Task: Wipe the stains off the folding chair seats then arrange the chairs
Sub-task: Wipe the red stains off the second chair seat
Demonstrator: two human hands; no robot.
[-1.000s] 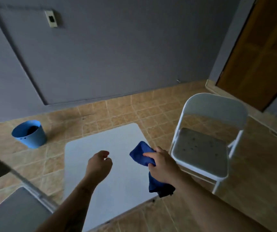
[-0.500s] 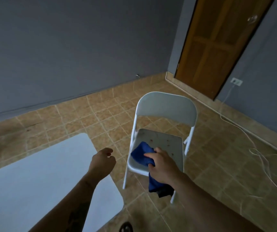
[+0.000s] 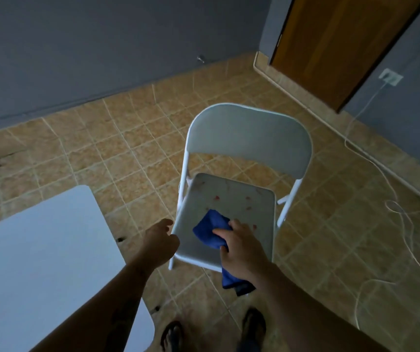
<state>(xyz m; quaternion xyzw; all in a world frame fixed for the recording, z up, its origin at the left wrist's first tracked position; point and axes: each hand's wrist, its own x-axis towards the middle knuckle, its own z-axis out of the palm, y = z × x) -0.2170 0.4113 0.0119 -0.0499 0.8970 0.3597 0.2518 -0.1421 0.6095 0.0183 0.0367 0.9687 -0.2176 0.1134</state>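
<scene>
A white folding chair [image 3: 250, 138] stands open on the tiled floor in front of me, its backrest on the far side. Several small red stains dot its grey seat [image 3: 236, 199]. My right hand [image 3: 241, 247] grips a blue cloth [image 3: 210, 231] over the near part of the seat, with a tail of cloth hanging below the wrist. My left hand [image 3: 160, 243] is loosely curled at the seat's near left edge and holds nothing; whether it touches the edge is unclear.
A white table [image 3: 38, 262] fills the lower left, close to the chair. A white cable [image 3: 406, 224] loops over the floor at right, running from a wall socket [image 3: 390, 77]. A wooden door [image 3: 335, 41] is at the back right. My sandalled feet [image 3: 214, 334] are below the chair.
My view has swung right and closer to the chair. Both hands have come over the seat, the cloth now above its near part. The blue bucket and the dark chair have left view.
</scene>
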